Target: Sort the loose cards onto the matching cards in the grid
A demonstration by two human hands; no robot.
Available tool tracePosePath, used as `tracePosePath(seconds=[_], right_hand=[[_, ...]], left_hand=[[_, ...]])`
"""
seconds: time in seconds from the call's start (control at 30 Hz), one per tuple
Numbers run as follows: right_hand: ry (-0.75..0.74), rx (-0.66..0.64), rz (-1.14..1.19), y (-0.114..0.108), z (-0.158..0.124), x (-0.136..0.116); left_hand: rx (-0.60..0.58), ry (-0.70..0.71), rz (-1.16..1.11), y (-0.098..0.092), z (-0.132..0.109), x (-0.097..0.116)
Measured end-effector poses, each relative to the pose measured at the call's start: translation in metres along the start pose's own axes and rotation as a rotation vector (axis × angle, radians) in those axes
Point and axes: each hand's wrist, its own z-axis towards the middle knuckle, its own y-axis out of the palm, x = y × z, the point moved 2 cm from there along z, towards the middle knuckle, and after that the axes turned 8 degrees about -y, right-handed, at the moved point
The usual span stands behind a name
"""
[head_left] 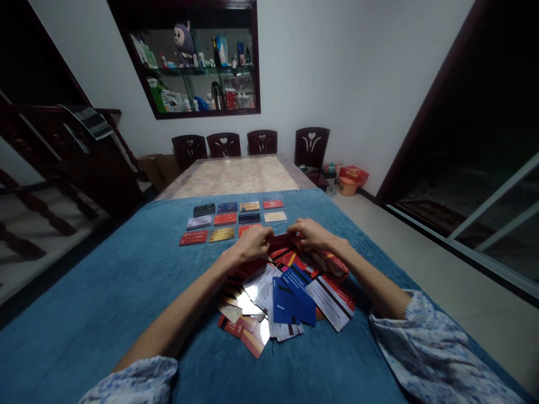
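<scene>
My left hand (255,242) and my right hand (311,233) pinch a dark red card (279,241) from its two sides, tilted up above a loose pile. The pile spreads between my forearms, with blue cards (286,304), a white card with a dark stripe (330,303), an orange-red card (256,340) and many red ones overlapping. Beyond my hands, small stacks of cards lie in three rows: a red stack (193,238) and a gold card (222,234) in the nearest row, a pale card (275,216) in the middle, a black stack (204,210) farthest. My left hand partly covers one red stack.
A blue cloth (126,269) covers the near part of the table; its bare marble-patterned top (248,173) shows beyond. Dark wooden chairs (311,147) stand at the far end. A wall shelf (206,70) holds bottles and a plush toy. Wooden railings (42,146) rise at left.
</scene>
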Motion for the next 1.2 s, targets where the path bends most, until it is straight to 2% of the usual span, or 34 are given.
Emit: tracePosePath(seconds=[0.23,0.4,0.73,0.93,1.07,1.2], right_hand=[[0.035,0.057,0.060,0.011,0.004,0.009],[0.114,0.085,0.057,0.014,0.004,0.011],[0.155,0.128,-0.039,0.013,0.004,0.008],[0.098,0.190,-0.039,0.012,0.005,0.007],[-0.006,0.162,-0.016,0.014,0.007,0.007],[0.011,0.148,-0.046,0.014,0.007,0.009]], left_hand=[[0.094,-0.014,-0.048,0.015,0.005,-0.011],[0.165,0.001,-0.070,0.021,0.007,-0.016],[0.160,-0.048,0.025,0.030,0.004,-0.010],[0.194,-0.084,0.000,0.035,0.006,-0.013],[0.210,-0.103,0.027,0.032,0.007,-0.014],[0.209,-0.109,0.044,0.032,0.009,-0.016]])
